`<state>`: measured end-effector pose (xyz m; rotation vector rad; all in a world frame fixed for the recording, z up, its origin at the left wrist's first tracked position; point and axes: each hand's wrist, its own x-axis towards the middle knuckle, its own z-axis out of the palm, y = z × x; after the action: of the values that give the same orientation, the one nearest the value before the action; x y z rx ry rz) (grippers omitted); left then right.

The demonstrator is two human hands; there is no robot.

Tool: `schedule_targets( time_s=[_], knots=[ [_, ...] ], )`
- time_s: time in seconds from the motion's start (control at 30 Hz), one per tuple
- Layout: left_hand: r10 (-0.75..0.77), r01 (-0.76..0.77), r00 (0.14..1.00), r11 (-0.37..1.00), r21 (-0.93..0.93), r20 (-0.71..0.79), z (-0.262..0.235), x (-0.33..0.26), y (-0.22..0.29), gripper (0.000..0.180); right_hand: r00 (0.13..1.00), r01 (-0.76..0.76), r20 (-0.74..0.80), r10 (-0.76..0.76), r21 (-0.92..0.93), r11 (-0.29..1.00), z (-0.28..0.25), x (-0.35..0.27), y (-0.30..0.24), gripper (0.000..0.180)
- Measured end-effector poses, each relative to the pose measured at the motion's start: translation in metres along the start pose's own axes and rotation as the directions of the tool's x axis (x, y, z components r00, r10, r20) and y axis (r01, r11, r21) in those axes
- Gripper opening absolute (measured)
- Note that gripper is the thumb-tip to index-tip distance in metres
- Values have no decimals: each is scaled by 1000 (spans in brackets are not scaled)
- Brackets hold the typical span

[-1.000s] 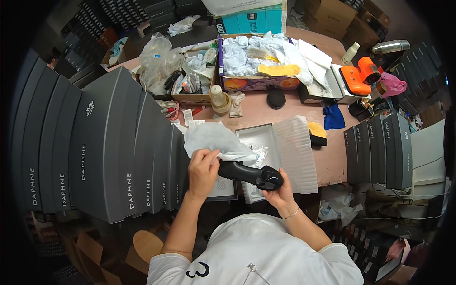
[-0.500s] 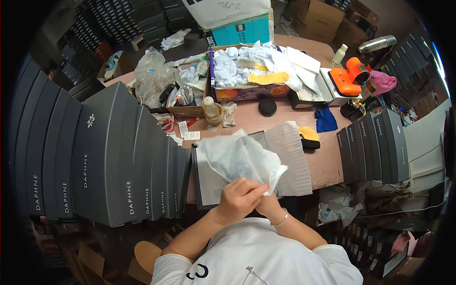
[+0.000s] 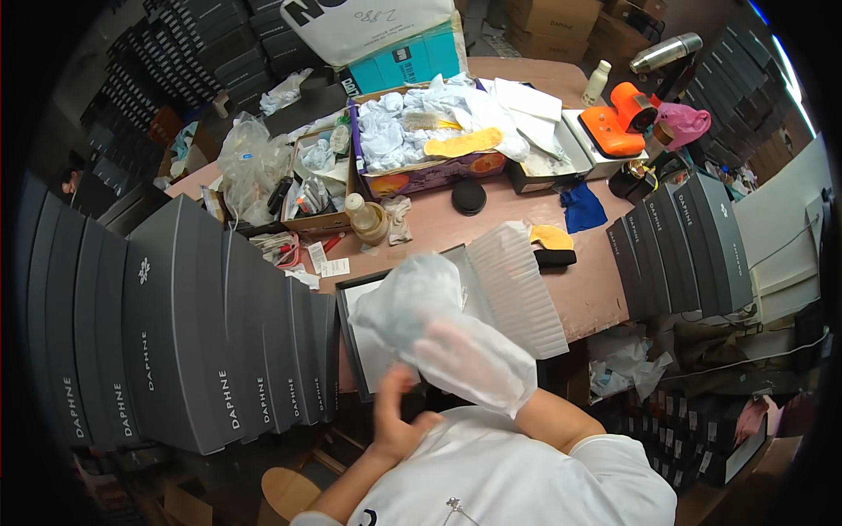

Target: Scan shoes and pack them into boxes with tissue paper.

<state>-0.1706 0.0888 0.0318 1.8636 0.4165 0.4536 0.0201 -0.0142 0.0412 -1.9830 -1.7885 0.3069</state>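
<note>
A whitish, translucent bag (image 3: 412,285) hangs over an open dark grey shoe box (image 3: 346,337), whose white lining shows beside it. Something darker bulges at the bag's far end, but its shape is hidden. My right hand (image 3: 452,346) is inside the bag up to the wrist and shows faintly through the material; its fingers are not clear. My left hand (image 3: 399,414) is off the bag, just nearer to me, with thumb and fingers apart and slightly blurred. A white ribbed sheet (image 3: 517,289) lies along the box's right side.
Grey shoe boxes (image 3: 180,324) stand in a tall row at left, and more boxes (image 3: 684,245) at right. Farther back are a carton of crumpled paper (image 3: 395,123), a glue bottle (image 3: 367,219), a round black tin (image 3: 468,198), a blue cloth (image 3: 583,208) and an orange device (image 3: 618,123).
My right hand has gone into the bag, where before both hands gripped its near edge. The left hand has let go and moved down and left.
</note>
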Motion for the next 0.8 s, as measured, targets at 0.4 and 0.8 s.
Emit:
schedule_targets(
  time_s=[0.4, 0.8],
  knots=[
    [-326, 334, 923, 942, -8, 203, -69, 66, -76, 76, 906, -157, 298, 299, 895, -417, 28, -72, 34, 78],
    [-282, 264, 953, 951, -160, -110, 81, 70, -118, 34, 633, -524, -166, 756, 627, 576, 180, -59, 115, 76]
  ],
)
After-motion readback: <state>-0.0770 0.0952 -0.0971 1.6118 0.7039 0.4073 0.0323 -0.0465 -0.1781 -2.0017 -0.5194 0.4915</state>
